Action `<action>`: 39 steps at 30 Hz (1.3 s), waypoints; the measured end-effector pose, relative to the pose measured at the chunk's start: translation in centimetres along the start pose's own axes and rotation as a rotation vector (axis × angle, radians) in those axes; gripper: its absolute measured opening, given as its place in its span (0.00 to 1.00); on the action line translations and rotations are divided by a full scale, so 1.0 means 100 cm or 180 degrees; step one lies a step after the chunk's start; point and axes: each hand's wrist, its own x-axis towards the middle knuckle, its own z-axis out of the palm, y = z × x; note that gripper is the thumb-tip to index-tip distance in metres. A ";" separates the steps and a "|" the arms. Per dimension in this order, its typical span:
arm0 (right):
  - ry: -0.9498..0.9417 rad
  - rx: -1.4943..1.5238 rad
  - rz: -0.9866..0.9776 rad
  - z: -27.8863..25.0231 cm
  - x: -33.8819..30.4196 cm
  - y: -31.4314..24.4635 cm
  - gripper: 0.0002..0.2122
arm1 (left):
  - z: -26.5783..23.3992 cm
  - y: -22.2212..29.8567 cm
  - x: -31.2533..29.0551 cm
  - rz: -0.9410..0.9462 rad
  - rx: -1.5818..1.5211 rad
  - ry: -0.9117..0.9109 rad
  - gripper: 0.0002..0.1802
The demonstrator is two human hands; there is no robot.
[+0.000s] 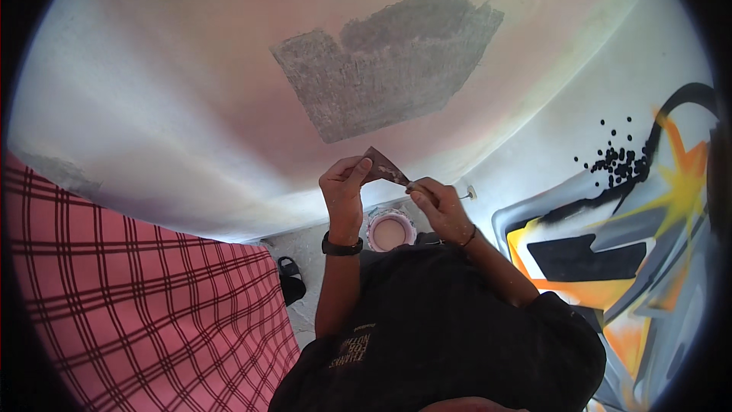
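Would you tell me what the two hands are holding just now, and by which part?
The left hand pinches a dark, flat triangular blade by its upper corner. The right hand grips a small tool touching the blade's lower tip; its kind cannot be told.

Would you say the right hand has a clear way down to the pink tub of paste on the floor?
Probably yes: the tub sits just below the right hand with nothing between, though that hand holds a small tool.

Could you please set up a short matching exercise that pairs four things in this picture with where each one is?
Things:
1. putty knife
2. bucket
3. grey patch
4. checked cloth

Places:
A. on the floor below the hands
B. high on the pale wall
C. at the person's left
D. between the left hand and right hand

Pairs: 1-D, 2-A, 3-B, 4-C
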 end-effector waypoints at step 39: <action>-0.0607 -0.0002 0.0218 0.031 0.001 -0.003 0.31 | -0.032 -0.018 -0.013 -0.0694 0.1626 -0.0579 0.24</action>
